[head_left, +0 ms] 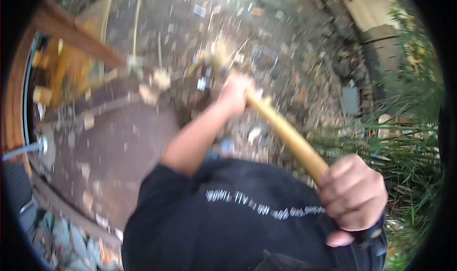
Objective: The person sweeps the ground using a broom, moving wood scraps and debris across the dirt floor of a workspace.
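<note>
While left hand [235, 94] and right hand [353, 194] clasp it, tan pole [288, 135] looks smooth, far end blurred.

You are wearing a black shirt [228, 233] that is showing white lettering [264, 207]. Your pole [290, 138] is looking pale yellow-brown. The ground [138, 133] is appearing grey-brown, speckled white and tan. By its left edge, a panel [71, 73] is showing blotchy orange-yellow and a beam [78, 35] reddish brown; by its right edge, grass [412, 164] is looking green.
</note>
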A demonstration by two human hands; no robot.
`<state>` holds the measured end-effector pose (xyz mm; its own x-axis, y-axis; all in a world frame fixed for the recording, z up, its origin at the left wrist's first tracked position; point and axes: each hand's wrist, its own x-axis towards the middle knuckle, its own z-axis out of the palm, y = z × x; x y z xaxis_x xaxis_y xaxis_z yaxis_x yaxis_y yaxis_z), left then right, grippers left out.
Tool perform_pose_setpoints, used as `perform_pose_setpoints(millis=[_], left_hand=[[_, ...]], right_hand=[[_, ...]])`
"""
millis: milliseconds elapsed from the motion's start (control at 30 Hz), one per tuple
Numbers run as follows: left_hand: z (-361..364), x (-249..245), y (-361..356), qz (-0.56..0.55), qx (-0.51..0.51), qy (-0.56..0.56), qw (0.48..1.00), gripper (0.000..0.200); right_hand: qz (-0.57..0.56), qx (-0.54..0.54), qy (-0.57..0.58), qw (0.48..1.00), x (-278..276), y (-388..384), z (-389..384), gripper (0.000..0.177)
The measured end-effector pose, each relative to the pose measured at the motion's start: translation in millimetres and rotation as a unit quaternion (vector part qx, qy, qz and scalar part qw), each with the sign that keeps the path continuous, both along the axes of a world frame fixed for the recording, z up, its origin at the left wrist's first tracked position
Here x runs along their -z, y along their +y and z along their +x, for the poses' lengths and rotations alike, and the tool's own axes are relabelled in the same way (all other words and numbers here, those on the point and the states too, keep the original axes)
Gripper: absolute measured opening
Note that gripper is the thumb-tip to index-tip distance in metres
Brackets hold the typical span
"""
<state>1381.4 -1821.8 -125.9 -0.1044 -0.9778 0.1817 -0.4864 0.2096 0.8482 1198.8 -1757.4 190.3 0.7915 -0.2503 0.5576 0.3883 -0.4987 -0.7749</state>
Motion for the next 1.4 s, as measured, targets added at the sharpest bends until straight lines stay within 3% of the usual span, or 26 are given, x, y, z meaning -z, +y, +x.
perform_pose_setpoints(millis=[33,67,133,233,300,367,400,467,500,533,600,700,800,867,900,967,1000,1100,1200,1267,1300,1333,1400], left_hand=[[9,9,8,-0.064,0.019,-0.048,0.997,0.03],[19,-14,24,-0.032,0.033,-0.144,0.989,0.031],[49,-12,68,-0.034,0.073,-0.086,0.993,0.042],[79,-2,122,0.201,0.086,-0.121,0.968,0.042],[89,30,145,0.351,0.069,-0.109,0.927,0.041],[94,65,148,0.379,0.077,-0.065,0.92,0.041],[99,94,137,0.389,0.08,-0.044,0.917,0.042],[96,215,91,0.346,0.127,-0.091,0.925,0.034],[91,196,52,0.242,0.142,-0.196,0.939,0.032],[82,181,17,0.252,0.109,-0.148,0.95,0.028],[54,156,-45,0.161,0.043,-0.107,0.98,0.03],[31,99,-115,0.006,0.015,-0.111,0.994,0.034],[23,27,-118,-0.034,0.02,-0.049,0.998,0.036],[21,-8,-88,-0.077,-0.002,-0.008,0.997,0.034],[27,-8,-75,-0.067,0.05,0.003,0.996,0.036],[38,1,-34,0.067,0.075,-0.024,0.995,0.039],[53,-17,-18,0.146,0.118,-0.043,0.981,0.04],[66,21,33,0.264,0.137,-0.045,0.954,0.032],[71,60,56,0.373,0.05,-0.056,0.925,0.03],[72,114,52,0.387,-0.026,-0.081,0.918,0.031],[69,167,35,0.255,-0.015,-0.171,0.952,0.036],[59,181,5,0.205,-0.084,-0.091,0.971,0.04],[32,171,-58,0.082,-0.103,-0.06,0.989,0.036]], right_hand=[[0.041,0.006,-0.023,0.999,-17,-11,-15,0.031],[0.073,0.031,-0.053,0.995,-27,-22,-32,0.031],[0.19,0.065,-0.11,0.973,-24,-44,-51,0.03],[0.419,0.149,-0.155,0.882,31,-71,-44,0.023],[0.505,0.171,-0.134,0.835,94,-90,-23,0.018],[0.528,0.217,-0.095,0.816,147,-98,-4,0.017],[0.494,0.227,-0.058,0.837,158,-94,6,0.016],[0.384,0.253,0.074,0.885,165,-81,24,0.016],[0.296,0.24,0.089,0.92,157,-77,38,0.016],[0.215,0.187,0.105,0.953,142,-78,44,0.018],[0.063,0.091,0.105,0.988,106,-91,57,0.024],[-0.03,0.095,0.095,0.99,45,-111,54,0.022],[0.004,0.079,0.045,0.996,-20,-112,41,0.025],[0.06,-0.031,0.022,0.997,-35,-128,17,0.025],[0.093,-0.075,0.021,0.993,-37,-136,6,0.024],[0.197,-0.095,-0.032,0.975,-22,-164,-20,0.025],[0.233,-0.109,-0.043,0.965,0,-188,-35,0.016],[0.428,0.1,-0.059,0.896,73,-213,-19,0.014],[0.531,0.041,-0.035,0.846,158,-245,1,0.022],[0.444,0.015,0.034,0.895,175,-227,21,0.022],[0.37,-0.004,0.078,0.926,160,-202,31,0.018],[0.29,-0.022,0.114,0.95,145,-177,40,0.017],[0.075,-0.127,0.179,0.973,101,-177,47,0.018]])
